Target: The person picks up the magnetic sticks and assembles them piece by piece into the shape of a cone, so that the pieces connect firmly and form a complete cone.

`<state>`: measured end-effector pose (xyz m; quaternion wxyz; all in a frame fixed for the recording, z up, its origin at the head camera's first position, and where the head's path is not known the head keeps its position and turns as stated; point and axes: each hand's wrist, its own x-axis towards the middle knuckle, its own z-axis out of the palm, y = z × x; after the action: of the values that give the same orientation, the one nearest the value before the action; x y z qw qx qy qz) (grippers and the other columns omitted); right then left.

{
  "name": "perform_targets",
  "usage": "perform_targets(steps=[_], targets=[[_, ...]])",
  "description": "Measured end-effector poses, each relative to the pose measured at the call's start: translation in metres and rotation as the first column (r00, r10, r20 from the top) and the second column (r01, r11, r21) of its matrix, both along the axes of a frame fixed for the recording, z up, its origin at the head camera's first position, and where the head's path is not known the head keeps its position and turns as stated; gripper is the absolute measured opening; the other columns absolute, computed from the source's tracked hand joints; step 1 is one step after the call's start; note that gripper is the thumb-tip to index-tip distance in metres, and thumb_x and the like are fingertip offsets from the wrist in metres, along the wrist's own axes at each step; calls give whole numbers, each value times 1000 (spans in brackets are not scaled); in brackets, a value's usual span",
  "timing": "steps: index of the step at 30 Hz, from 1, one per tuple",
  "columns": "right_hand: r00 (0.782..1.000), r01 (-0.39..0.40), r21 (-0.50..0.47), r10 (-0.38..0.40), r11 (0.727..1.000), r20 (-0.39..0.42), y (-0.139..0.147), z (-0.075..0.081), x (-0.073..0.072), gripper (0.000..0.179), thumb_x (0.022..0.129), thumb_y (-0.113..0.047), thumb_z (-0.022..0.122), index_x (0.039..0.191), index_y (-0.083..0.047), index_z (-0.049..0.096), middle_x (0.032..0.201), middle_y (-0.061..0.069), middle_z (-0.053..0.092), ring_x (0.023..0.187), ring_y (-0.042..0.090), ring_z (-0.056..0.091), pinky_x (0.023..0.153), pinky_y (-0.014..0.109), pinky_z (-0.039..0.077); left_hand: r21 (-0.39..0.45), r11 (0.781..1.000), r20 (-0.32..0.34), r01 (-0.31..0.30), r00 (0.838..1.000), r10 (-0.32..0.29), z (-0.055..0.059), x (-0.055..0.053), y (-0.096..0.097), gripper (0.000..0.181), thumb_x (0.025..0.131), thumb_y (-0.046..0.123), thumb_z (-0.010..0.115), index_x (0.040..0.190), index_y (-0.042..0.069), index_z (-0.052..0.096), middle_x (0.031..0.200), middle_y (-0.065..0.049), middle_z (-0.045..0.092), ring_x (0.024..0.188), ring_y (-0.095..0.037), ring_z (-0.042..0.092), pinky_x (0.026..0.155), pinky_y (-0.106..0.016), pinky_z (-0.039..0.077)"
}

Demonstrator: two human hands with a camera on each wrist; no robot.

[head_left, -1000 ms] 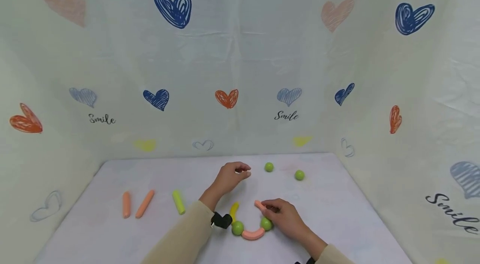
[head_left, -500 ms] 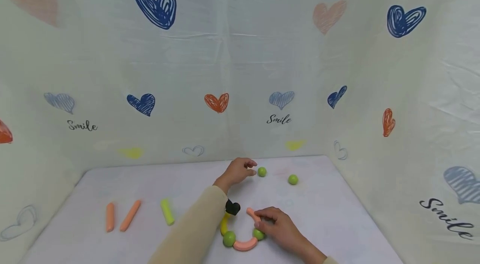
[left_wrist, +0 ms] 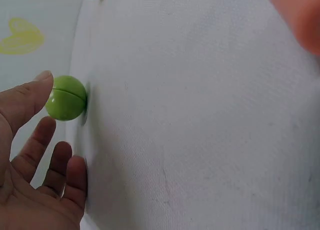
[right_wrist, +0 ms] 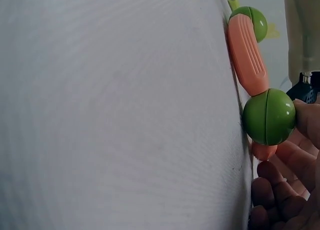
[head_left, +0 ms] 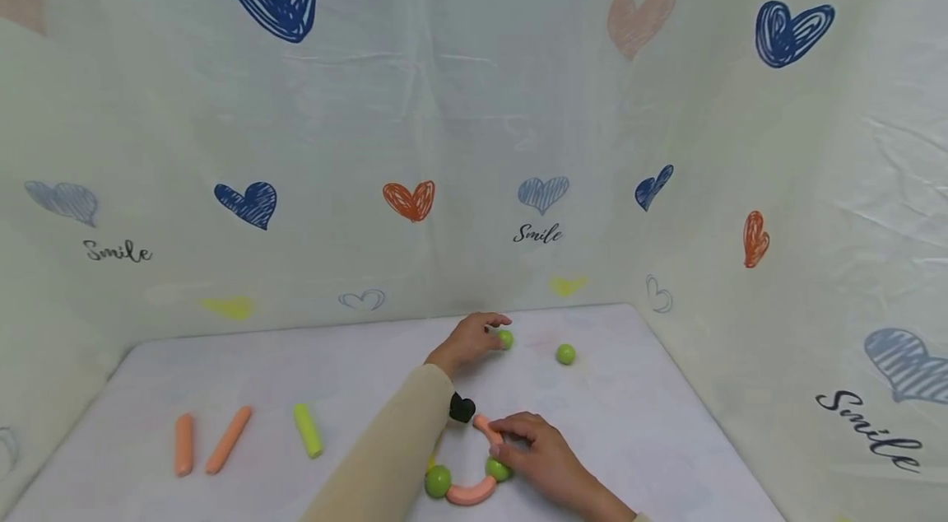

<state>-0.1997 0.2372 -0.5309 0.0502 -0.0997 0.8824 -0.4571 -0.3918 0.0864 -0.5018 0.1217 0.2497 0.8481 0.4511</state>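
Note:
My left hand (head_left: 471,341) reaches to the far side of the table, thumb and fingers spread around a green toy ball (left_wrist: 66,98); a firm grip on it does not show. My right hand (head_left: 544,456) pinches a short orange rod (head_left: 486,428) at the near middle. That rod meets a green ball (right_wrist: 270,116), which joins a curved orange piece (head_left: 472,493). At the curve's other end sits another green ball (head_left: 438,482). A yellow curved piece (head_left: 431,463) beyond it is mostly hidden by my left sleeve.
Two orange rods (head_left: 184,445) and a yellow-green rod (head_left: 308,431) lie on the left of the white table (head_left: 629,407). Another green ball (head_left: 566,354) rests at the back right. A heart-printed curtain (head_left: 474,135) hangs behind and at the sides.
My left hand has moved right and away, from beside the far green ball to around it. My right hand keeps its pinch on the orange rod. The head view has turned slightly right.

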Motion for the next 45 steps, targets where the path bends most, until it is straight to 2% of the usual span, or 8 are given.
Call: perform_targets(steps=[7, 12, 20, 27, 32, 36, 38, 45], targets=[[1000, -8, -4, 8, 1000, -25, -8, 1, 4, 36, 99, -46, 72, 129, -27, 75, 127, -11, 70, 123, 12, 59, 102, 29, 49, -87, 996, -70, -3, 998, -3, 1, 5, -8, 31, 93, 10, 79, 124, 11, 75, 128, -9, 71, 120, -28, 63, 108, -49, 49], [1000, -5, -5, 5, 1000, -26, -9, 0, 6, 34, 98, -43, 74, 128, -26, 76, 126, -10, 70, 119, 11, 61, 98, 27, 49, -93, 995, -64, -27, 998, 21, 1, 10, -18, 26, 91, 8, 80, 115, 11, 70, 122, -9, 71, 112, -24, 64, 102, -46, 51], [1000, -7, 39, 8, 999, -28, -6, -3, 4, 37, 98, -46, 73, 129, -26, 75, 125, -12, 71, 121, 12, 60, 101, 30, 50, -129, 992, -39, 9, 999, -14, 0, 19, -42, 36, 93, 8, 76, 129, 11, 72, 124, -7, 69, 115, -24, 62, 105, -47, 50], [1000, -21, 46, 22, 999, -20, -5, -2, 3, 35, 98, -45, 73, 128, -26, 75, 126, -10, 71, 122, 17, 61, 101, 33, 50, -97, 995, -33, 14, 999, -18, -1, 25, -62, 33, 94, 9, 76, 126, 11, 71, 124, -6, 70, 117, -26, 65, 105, -49, 52], [999, -41, 34, 41, 999, 5, -6, 2, 4, 35, 99, -43, 73, 129, -26, 75, 131, -8, 70, 128, 23, 59, 106, 41, 49, -56, 998, -6, -13, 1000, 13, 1, 31, -77, 32, 93, 9, 77, 124, 12, 71, 127, -7, 70, 118, -27, 67, 102, -46, 55], [999, -42, 16, 41, 999, 36, -4, 6, 8, 40, 94, -43, 78, 130, -26, 74, 136, -5, 68, 134, 29, 58, 111, 49, 46, -18, 999, 14, -30, 999, 30, 7, 42, -88, 33, 94, 12, 79, 126, 10, 71, 124, -6, 72, 116, -25, 68, 98, -43, 57], [998, -40, 13, 40, 999, 42, -3, 8, 11, 43, 92, -44, 80, 131, -27, 73, 139, -5, 67, 136, 29, 57, 112, 49, 45, -23, 999, 19, -37, 999, 38, 10, 51, -93, 33, 94, 15, 79, 127, 11, 71, 120, -3, 72, 114, -22, 67, 97, -41, 57], [997, -69, -6, 69, 998, 21, 4, 7, 13, 42, 94, -42, 79, 133, -27, 72, 140, -2, 66, 136, 27, 55, 109, 30, 45, -26, 999, 6, -48, 999, 48, 6, 90, -108, 32, 95, 21, 79, 125, 12, 72, 115, -1, 73, 109, -20, 67, 93, -39, 58]])
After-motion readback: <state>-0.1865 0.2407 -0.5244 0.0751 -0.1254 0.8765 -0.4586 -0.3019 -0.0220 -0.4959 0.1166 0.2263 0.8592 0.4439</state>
